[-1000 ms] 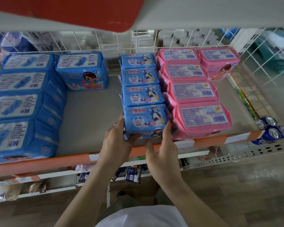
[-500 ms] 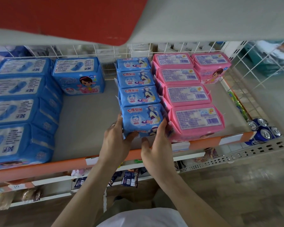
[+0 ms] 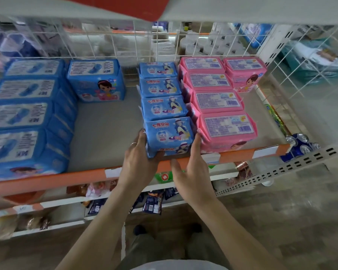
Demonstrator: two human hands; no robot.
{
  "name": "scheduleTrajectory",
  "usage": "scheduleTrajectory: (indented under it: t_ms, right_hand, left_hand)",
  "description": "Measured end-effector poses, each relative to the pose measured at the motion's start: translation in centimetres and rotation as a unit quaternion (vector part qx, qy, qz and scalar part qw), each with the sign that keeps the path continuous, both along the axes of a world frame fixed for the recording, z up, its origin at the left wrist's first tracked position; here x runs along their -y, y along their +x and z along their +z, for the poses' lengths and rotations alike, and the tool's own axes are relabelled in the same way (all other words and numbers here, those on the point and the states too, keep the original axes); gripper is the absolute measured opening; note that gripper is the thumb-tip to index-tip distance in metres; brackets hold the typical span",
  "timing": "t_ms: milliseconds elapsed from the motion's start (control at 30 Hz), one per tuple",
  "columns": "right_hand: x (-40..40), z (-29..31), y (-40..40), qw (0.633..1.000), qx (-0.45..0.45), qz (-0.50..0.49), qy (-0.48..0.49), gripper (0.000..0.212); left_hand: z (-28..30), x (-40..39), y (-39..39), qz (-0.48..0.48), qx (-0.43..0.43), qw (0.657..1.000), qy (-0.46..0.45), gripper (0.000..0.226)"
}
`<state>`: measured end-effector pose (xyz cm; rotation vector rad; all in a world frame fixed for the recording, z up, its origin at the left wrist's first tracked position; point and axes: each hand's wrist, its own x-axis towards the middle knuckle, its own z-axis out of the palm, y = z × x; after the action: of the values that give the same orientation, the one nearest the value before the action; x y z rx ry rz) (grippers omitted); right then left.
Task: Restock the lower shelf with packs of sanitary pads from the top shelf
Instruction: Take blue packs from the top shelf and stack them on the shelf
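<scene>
A row of several small blue pad packs runs front to back on the grey shelf [image 3: 105, 129]. Both hands are at the front blue pack [image 3: 169, 133], which stands at the orange shelf lip. My left hand [image 3: 139, 162] grips its left side, with the thumb on the lower front face. My right hand [image 3: 191, 168] presses straight fingers against its right side, squeezed between it and the front pink pack [image 3: 226, 127]; its thumb lies apart by the lip.
Pink packs [image 3: 217, 100] line the right, large blue packs [image 3: 21, 114] the left, and one large blue pack [image 3: 96, 80] stands at the back. A wire grid [image 3: 125, 39] closes the rear. Another shelf [image 3: 242, 8] hangs overhead. Cans [image 3: 300, 143] and snack bags [image 3: 152, 201] sit lower down.
Both hands stay on the front blue pack. The right fingers have slid a little farther along its right side. My view has tilted up slightly.
</scene>
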<state>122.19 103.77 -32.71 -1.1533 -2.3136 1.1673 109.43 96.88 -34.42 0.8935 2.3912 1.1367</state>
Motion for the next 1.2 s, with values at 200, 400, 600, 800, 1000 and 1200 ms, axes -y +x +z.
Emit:
scheduleTrajectory:
  t_ms: [200,400,600,800,1000,1200]
  right_hand:
    - [0.7,1.4,3.2,0.995,0.005,0.094,0.035,0.089]
    - [-0.7,3.0,7.2,0.967,-0.016,0.209,0.143,0.082]
    - [-1.2,5.4,9.0,0.942,0.007,0.292,0.165,0.079]
    - [0.5,8.2,10.2,0.928,-0.044,0.328,0.170,0.076]
    - [1.4,9.6,11.4,0.933,-0.026,0.323,0.157,0.076]
    - [3.8,10.0,11.3,0.936,-0.014,0.319,0.150,0.076]
  left_hand:
    - [2.0,3.5,4.8,0.053,-0.019,0.995,-0.083,0.083]
    - [4.0,6.7,10.2,0.097,-0.130,0.984,-0.077,0.093]
    - [6.8,10.0,15.0,0.122,-0.230,0.960,-0.099,0.091]
    - [10.5,12.2,18.0,0.177,-0.267,0.940,-0.115,0.079]
    - [11.3,13.3,18.8,0.169,-0.288,0.933,-0.133,0.077]
    - [10.7,16.1,18.0,0.159,-0.290,0.936,-0.124,0.079]
